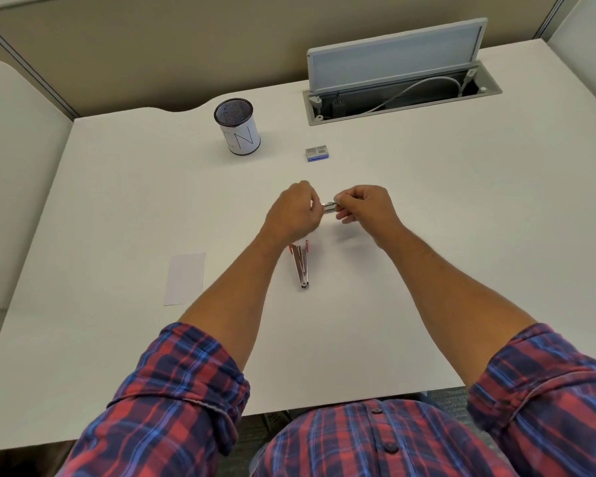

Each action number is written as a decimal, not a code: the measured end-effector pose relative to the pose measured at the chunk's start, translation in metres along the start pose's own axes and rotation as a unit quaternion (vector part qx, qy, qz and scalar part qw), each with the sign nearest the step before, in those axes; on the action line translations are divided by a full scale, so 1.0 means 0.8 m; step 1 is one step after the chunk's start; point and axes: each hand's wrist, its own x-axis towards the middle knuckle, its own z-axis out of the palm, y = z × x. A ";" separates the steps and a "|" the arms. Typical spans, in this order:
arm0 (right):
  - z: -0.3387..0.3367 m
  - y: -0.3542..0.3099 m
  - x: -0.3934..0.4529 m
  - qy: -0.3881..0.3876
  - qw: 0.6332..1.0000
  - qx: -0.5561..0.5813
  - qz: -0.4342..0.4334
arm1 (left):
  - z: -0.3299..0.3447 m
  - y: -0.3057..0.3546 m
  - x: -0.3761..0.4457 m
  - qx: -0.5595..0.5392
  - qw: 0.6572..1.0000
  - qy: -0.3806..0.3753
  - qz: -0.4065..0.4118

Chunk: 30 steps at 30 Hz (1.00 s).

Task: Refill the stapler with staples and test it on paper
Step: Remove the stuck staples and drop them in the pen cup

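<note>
My stapler (pixel 302 266) lies swung open on the white desk (pixel 427 270) just under my left wrist, so opening it is done, but the filling and the test on the paper (pixel 184 278) at my left are not. My left hand (pixel 293 211) and right hand (pixel 362 206) are curled, pinching a small strip of staples (pixel 329 206) between them above the desk. Farther back are the staple box (pixel 318 154), a mesh cup (pixel 237 127), an open cable hatch (pixel 399 91) and tan walls.

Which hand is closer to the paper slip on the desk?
Left. The left hand is up and to the right of the paper; the right hand is farther right, past the left, both pinching a staple strip.
</note>
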 end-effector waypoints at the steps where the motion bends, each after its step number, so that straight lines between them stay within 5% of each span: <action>1: 0.005 -0.007 0.004 -0.004 1.000 0.006 -0.005 | -0.008 -0.001 0.004 -0.039 0.999 0.016 -0.022; 6: 0.041 -0.054 0.041 -0.030 0.999 0.004 -0.026 | -0.048 -0.025 0.035 -0.180 0.969 0.074 -0.150; 15: 0.128 -0.139 0.143 -0.038 0.997 -0.035 -0.058 | -0.132 -0.089 0.117 -0.212 0.951 0.128 -0.184; 22: 0.171 -0.157 0.212 -0.024 0.997 -0.048 -0.053 | -0.150 -0.124 0.171 -0.217 0.942 0.135 -0.219; 30: 0.199 -0.190 0.268 -0.039 0.987 -0.137 -0.069 | -0.159 -0.157 0.221 -0.089 0.971 0.128 -0.181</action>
